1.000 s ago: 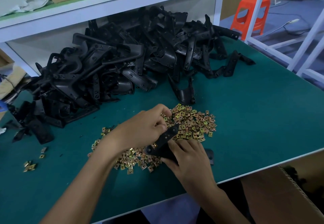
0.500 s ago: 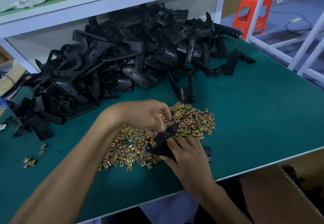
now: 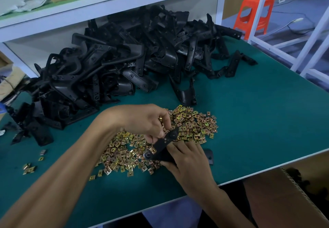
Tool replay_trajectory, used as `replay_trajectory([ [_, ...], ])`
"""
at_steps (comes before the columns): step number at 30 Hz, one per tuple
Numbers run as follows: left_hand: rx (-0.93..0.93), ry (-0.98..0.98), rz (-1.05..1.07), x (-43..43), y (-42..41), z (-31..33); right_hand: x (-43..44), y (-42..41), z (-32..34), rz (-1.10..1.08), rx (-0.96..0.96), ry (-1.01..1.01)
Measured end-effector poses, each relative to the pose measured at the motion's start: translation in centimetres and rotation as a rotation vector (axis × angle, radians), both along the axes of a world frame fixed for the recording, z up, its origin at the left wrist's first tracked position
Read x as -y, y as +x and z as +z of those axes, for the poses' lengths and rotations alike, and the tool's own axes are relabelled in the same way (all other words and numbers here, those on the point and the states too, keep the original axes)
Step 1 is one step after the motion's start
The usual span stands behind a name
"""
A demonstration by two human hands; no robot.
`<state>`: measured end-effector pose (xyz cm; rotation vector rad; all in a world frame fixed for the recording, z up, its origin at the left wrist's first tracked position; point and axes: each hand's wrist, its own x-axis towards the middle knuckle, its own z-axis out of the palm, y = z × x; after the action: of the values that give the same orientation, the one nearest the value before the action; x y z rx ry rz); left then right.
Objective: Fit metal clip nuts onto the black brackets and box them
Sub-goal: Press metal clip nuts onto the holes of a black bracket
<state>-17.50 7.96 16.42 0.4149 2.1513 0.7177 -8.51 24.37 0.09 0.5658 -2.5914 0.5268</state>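
Green bench mat (image 3: 258, 129), nuts all over it lol.
Big heap of black brackets (image 3: 124, 63) sits just behind the pile of clip nuts (image 3: 195, 122); cardboard box (image 3: 277, 201) is past the bench edge, near-right of the pile. Over the pile's near side my right hand (image 3: 190, 160) has one bracket (image 3: 167, 139), fingers curled round it, and my left hand (image 3: 142, 119) is curled just above that, pinching a clip nut (image 3: 160, 119), fingertips touching the bracket.
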Motion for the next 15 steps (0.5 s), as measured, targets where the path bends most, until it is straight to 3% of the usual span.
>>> replay_trajectory([
  [7, -0.036, -0.124, -0.092, -0.7, -0.1, 0.1, 0.1, 0.1, -0.2, 0.045, 0.005, 0.050],
  [11, -0.076, 0.006, 0.142, 0.2, 1.6, -0.8, 0.1, 0.1, -0.1, 0.004, -0.001, 0.040],
  [13, -0.244, 0.008, 0.273, 0.4, 3.5, -2.2, 0.1, 0.0, 0.1, -0.002, -0.015, 0.033],
  [15, -0.503, -0.108, 0.371, 0.2, 5.7, -4.0, 0.2, -0.1, 0.0, -0.011, -0.017, 0.022],
])
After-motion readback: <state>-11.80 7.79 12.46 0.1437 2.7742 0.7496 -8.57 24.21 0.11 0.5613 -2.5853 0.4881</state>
